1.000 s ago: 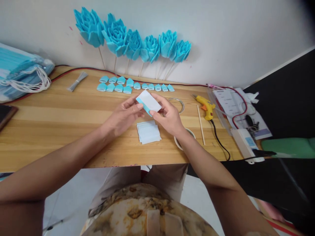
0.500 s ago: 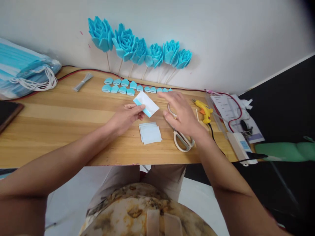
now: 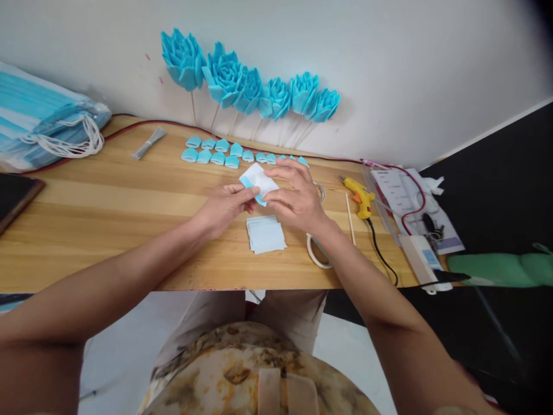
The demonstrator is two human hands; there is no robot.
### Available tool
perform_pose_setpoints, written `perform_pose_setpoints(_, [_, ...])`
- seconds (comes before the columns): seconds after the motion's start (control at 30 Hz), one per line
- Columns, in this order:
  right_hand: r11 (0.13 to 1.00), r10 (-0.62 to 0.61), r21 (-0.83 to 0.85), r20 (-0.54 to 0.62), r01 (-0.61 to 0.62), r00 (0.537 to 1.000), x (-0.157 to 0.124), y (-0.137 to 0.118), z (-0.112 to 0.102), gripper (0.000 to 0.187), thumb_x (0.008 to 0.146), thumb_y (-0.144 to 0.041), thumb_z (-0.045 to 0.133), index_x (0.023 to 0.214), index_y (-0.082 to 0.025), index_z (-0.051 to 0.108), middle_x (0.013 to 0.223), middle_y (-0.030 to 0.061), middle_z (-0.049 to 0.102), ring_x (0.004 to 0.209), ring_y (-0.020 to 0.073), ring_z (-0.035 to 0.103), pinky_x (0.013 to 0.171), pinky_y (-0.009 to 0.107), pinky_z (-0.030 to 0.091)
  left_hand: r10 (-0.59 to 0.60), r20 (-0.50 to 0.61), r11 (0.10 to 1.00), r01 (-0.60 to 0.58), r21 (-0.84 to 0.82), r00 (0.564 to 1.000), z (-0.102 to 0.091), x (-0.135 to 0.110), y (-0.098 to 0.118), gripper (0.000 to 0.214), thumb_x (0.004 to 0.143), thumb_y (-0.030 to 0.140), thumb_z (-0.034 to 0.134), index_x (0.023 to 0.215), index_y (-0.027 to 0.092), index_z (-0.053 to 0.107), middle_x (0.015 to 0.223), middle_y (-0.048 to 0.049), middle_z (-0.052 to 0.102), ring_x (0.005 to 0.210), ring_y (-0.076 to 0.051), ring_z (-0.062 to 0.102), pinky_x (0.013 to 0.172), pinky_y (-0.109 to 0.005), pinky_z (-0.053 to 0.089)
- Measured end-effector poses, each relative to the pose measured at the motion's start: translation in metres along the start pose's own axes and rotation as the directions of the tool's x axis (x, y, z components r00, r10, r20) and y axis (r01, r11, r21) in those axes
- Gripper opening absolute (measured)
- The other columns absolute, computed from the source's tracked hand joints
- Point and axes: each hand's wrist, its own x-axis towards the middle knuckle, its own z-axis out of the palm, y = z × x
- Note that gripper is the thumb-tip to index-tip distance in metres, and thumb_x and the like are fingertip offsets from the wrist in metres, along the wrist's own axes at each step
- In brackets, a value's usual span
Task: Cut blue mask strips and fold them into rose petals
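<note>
Both hands meet over the middle of the wooden table (image 3: 108,196) on one small rectangular piece (image 3: 259,177), white with a light blue edge. My left hand (image 3: 222,206) pinches its near left corner. My right hand (image 3: 296,199) grips its right side with thumb and fingers. Just below the hands lies a small stack of similar white-blue pieces (image 3: 265,234). Behind the hands, two rows of small folded blue petals (image 3: 218,151) lie on the table. White-handled scissors (image 3: 317,253) rest under my right wrist, partly hidden.
Several blue flowers on sticks (image 3: 246,86) lean on the wall. A yellow glue gun (image 3: 360,195), a thin wooden stick (image 3: 349,218) and a power strip (image 3: 421,256) lie to the right. A bag of blue face masks (image 3: 43,129) sits far left, with a wire bundle (image 3: 149,143) nearby.
My right hand let go of the piece and reached right over the scissors half a second ago. It has now come back and grips the piece again. My left hand kept its hold.
</note>
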Motion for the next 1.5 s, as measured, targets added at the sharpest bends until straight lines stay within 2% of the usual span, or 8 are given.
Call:
perform_pose_setpoints(0.13, [0.982, 0.155, 0.121, -0.056, -0.147, 0.986, -0.001, -0.007, 0.002, 0.008, 0.089, -0.034, 0.065, 0.084, -0.031, 0.071, 0.123, 0.0020, 0.064, 0.128, 0.0290, 0.050, 0.110, 0.058, 0.037, 0.021, -0.005, 0.998, -0.020, 0.058, 1.000, -0.002, 0.001, -0.003, 0.028, 0.075, 0.038, 0.079, 0.063, 0.016, 0.067, 0.065, -0.0017, 0.063, 0.064, -0.012, 0.055, 0.066, -0.030, 0.043])
perform_pose_setpoints(0.27, [0.928, 0.307, 0.243, -0.068, -0.283, 0.949, -0.005, -0.013, 0.004, 0.010, 0.088, -0.033, 0.063, 0.082, -0.028, 0.069, 0.117, 0.0044, 0.067, 0.118, 0.0253, 0.058, 0.104, 0.053, 0.044, 0.052, -0.022, 0.979, -0.046, 0.198, 0.998, -0.002, -0.001, -0.003, 0.031, 0.076, 0.045, 0.078, 0.065, 0.017, 0.069, 0.068, -0.0030, 0.066, 0.065, -0.014, 0.056, 0.067, -0.030, 0.044])
perform_pose_setpoints(0.4, [0.857, 0.430, 0.330, -0.038, -0.395, 0.902, -0.008, -0.017, 0.005, 0.011, 0.087, -0.031, 0.064, 0.079, -0.024, 0.067, 0.111, 0.0052, 0.070, 0.105, 0.0211, 0.065, 0.098, 0.044, 0.049, 0.083, -0.051, 0.938, -0.061, 0.340, 0.995, 0.001, -0.004, -0.001, 0.032, 0.076, 0.047, 0.076, 0.062, 0.019, 0.069, 0.069, -0.0038, 0.069, 0.065, -0.015, 0.056, 0.067, -0.030, 0.045])
perform_pose_setpoints(0.63, [0.684, 0.600, 0.513, 0.008, -0.519, 0.800, -0.013, -0.018, 0.014, 0.015, 0.083, -0.036, 0.067, 0.082, -0.021, 0.064, 0.086, 0.0012, 0.071, 0.077, 0.0146, 0.065, 0.075, 0.031, 0.052, 0.080, -0.059, 0.923, -0.052, 0.380, 0.995, 0.000, -0.004, -0.002, 0.032, 0.075, 0.048, 0.077, 0.060, 0.020, 0.070, 0.064, -0.0035, 0.067, 0.065, -0.017, 0.056, 0.066, -0.031, 0.043])
perform_pose_setpoints(0.8, [0.648, 0.638, 0.534, 0.009, -0.543, 0.770, -0.014, -0.017, 0.016, 0.016, 0.081, -0.036, 0.068, 0.079, -0.021, 0.063, 0.079, -0.0002, 0.070, 0.071, 0.0140, 0.063, 0.069, 0.030, 0.050, 0.058, -0.047, 0.919, -0.035, 0.392, 0.997, 0.000, -0.003, -0.003, 0.033, 0.075, 0.050, 0.077, 0.059, 0.021, 0.070, 0.065, -0.0043, 0.067, 0.064, -0.017, 0.055, 0.066, -0.031, 0.043])
perform_pose_setpoints(1.23, [0.664, 0.654, 0.495, -0.023, -0.560, 0.756, -0.013, -0.020, 0.016, 0.015, 0.081, -0.035, 0.066, 0.078, -0.022, 0.058, 0.076, -0.0008, 0.067, 0.070, 0.0138, 0.061, 0.066, 0.030, 0.049, 0.017, -0.021, 0.902, -0.006, 0.431, 1.000, 0.003, -0.005, 0.000, 0.032, 0.075, 0.049, 0.076, 0.063, 0.020, 0.071, 0.068, -0.0038, 0.069, 0.063, -0.015, 0.055, 0.064, -0.030, 0.044])
perform_pose_setpoints(1.37, [0.619, 0.655, 0.568, 0.007, -0.542, 0.756, -0.014, -0.020, 0.018, 0.016, 0.081, -0.031, 0.066, 0.092, -0.021, 0.061, 0.078, -0.0014, 0.066, 0.071, 0.0127, 0.061, 0.066, 0.028, 0.048, 0.051, -0.050, 0.878, -0.021, 0.477, 0.997, 0.001, -0.004, -0.001, 0.029, 0.073, 0.046, 0.077, 0.063, 0.019, 0.072, 0.061, -0.0016, 0.064, 0.060, -0.014, 0.053, 0.060, -0.029, 0.040])
perform_pose_setpoints(1.5, [0.556, 0.649, 0.624, 0.088, -0.550, 0.756, -0.014, -0.019, 0.017, 0.037, 0.083, -0.030, 0.065, 0.119, -0.022, 0.059, 0.078, -0.0028, 0.066, 0.067, 0.0118, 0.058, 0.063, 0.027, 0.047, 0.070, -0.066, 0.886, -0.031, 0.464, 0.995, -0.002, -0.002, -0.005, 0.028, 0.074, 0.046, 0.076, 0.065, 0.019, 0.071, 0.065, -0.0026, 0.066, 0.062, -0.015, 0.055, 0.063, -0.030, 0.042])
